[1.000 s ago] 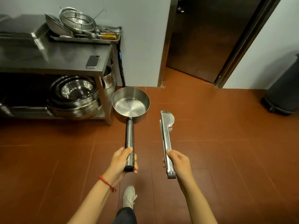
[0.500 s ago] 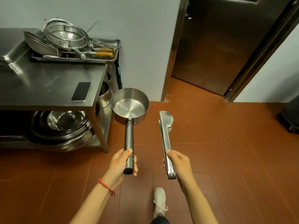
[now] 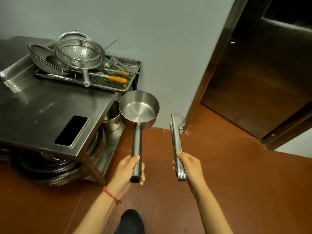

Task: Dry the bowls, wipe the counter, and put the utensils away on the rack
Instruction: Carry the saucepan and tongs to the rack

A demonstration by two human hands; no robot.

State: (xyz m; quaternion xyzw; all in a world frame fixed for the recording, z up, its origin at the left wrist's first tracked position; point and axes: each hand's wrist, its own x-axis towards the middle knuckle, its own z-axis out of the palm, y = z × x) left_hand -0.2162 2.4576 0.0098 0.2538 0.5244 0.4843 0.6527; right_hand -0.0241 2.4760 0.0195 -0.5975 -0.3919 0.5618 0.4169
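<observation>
My left hand (image 3: 128, 171) grips the long handle of a steel saucepan (image 3: 139, 109), held level over the floor just off the table's right corner. My right hand (image 3: 189, 166) grips closed steel tongs (image 3: 176, 132) near their hinge end, tips pointing away from me. On the steel table (image 3: 42, 107) a metal tray (image 3: 133, 81) at the back right holds a perforated strainer (image 3: 79, 54), a shallow pan and several utensils, two with orange handles. Stacked steel bowls (image 3: 55, 168) lie on the lower shelf.
A dark phone (image 3: 71, 130) lies near the table's front edge. A small steel pot (image 3: 112, 122) stands on the lower shelf by the table leg. A grey wall is straight ahead; a dark metal door (image 3: 263, 65) stands at the right. Red tile floor lies below.
I have walked closer to the table, which now looms larger at the left. Both hands keep the same hold on the saucepan and tongs.
</observation>
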